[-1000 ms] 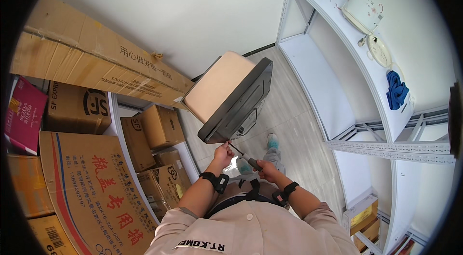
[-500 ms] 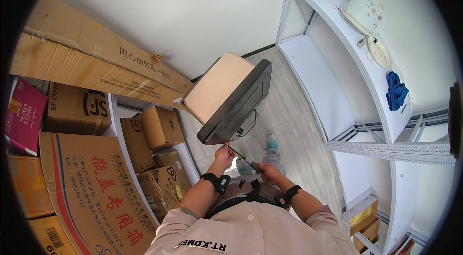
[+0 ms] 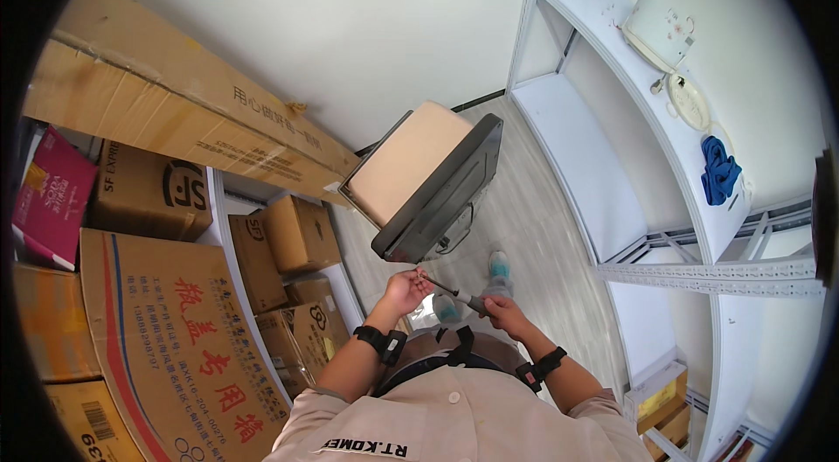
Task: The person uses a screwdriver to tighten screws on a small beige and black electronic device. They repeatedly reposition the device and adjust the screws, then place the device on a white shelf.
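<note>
Far left of the frame: magenta box. Lower left: big carton with red and blue stripes. Long carton runs diagonally across upper left. Left hand just below centre, fingers partly curled, thumb and fingertips together at the tip of the screwdriver; can't tell if they grip the tip or a small part there. Peach block and black casing sit tilted at centre, just above the left fingertips. Screwdriver slants down and right to the right hand, fist closed around the handle. Upper right: white shelving with floral white appliance, blue cloth.
</note>
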A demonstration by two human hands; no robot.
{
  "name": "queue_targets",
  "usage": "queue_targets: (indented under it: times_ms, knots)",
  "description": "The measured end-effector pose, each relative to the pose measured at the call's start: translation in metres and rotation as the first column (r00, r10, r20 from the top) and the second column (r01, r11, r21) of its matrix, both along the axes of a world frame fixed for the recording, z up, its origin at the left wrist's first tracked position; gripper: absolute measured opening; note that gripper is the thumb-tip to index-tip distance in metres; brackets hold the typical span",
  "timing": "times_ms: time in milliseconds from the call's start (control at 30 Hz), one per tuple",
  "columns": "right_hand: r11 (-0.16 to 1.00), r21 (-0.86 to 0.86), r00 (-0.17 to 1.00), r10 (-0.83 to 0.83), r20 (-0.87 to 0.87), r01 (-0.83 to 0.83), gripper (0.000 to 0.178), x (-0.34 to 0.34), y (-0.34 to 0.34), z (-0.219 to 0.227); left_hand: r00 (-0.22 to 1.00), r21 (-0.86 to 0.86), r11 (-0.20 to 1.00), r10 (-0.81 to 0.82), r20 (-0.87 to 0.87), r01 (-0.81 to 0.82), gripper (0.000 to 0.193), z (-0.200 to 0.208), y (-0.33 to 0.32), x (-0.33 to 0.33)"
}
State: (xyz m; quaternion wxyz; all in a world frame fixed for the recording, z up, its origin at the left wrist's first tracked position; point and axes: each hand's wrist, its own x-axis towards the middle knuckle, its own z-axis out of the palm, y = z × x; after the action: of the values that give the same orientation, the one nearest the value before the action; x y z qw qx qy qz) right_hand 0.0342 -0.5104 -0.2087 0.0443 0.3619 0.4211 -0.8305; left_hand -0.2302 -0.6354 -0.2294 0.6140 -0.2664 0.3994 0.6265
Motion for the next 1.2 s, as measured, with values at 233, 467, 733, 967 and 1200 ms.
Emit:
queue_targets:
  times_ms: [233, 467, 733, 967, 1200]
  knots:
    - [0.99, -0.106, 0.995, -0.099, -0.034, 0.095, 0.037, -0.012, -0.01, -0.006, 0.999, 0.034, 0.999, 0.028, 0.041, -0.029, 0.014, 0.017, 0.0, -0.001]
    - [0.985, -0.094, 0.988, -0.149, -0.033, 0.146, 0.035, -0.021, -0.019, -0.002, 1.0, 0.197, 0.98, 0.006, -0.005, -0.005, 0.025, 0.022, 0.001, -0.004]
    - [0.982, -0.09, 0.986, -0.164, 0.007, 0.164, 0.034, -0.025, -0.02, -0.002, 0.999, 0.217, 0.976, 0.023, -0.043, -0.013, 0.023, 0.034, 0.0, -0.003]
    - [0.988, -0.066, 0.99, -0.138, 0.021, 0.139, 0.035, -0.029, -0.018, 0.006, 0.997, 0.205, 0.977, 0.064, -0.048, -0.053, 0.02, 0.034, -0.002, -0.003]
    - [0.99, -0.072, 0.992, -0.122, 0.019, 0.123, 0.035, -0.03, -0.017, 0.006, 0.996, 0.238, 0.968, 0.089, -0.01, -0.084, 0.017, 0.028, -0.004, -0.004]
